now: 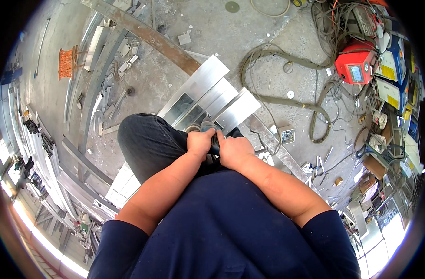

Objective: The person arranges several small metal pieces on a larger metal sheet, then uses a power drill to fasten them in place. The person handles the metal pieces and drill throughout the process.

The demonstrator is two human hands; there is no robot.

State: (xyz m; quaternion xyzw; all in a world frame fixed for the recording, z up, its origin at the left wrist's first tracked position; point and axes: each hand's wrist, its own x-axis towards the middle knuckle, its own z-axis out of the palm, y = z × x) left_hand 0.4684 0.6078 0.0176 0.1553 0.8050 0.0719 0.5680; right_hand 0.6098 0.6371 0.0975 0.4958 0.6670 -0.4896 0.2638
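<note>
Silver metal lengths (59, 183) lie in long rows at the far left, between 8 and 9 o'clock from the hands, with dark tube ends bunched among them. At 10 o'clock an orange stack (66, 64) stands near long curved beams (95, 79), and pale scrap (124, 65) litters the concrete floor (212, 28) just inside them. A rust-brown beam (152, 39) runs from 11 o'clock toward bright metal panels (196, 93), which spread at 12; a knee in dark trousers (149, 142) covers part of their near side.

At the centre, the left hand (200, 143) is closed around a dark bluish power tool (207, 124), its head close to the panels; whether it touches them cannot be told. The right hand (235, 151) wraps the same tool from the other side, so each grip is full.

Out at 3 o'clock sits a small square box (287, 135), its dark, speckled contents too small to tell. A thick olive hose (286, 100) winds over the floor at 2. Farther that way stand a red machine (356, 65) with a lit screen and blue-and-white cases (389, 74) bearing yellow labels, their print too small to read. A brown cardboard box (375, 166) lies at 3, its contents unclear.
</note>
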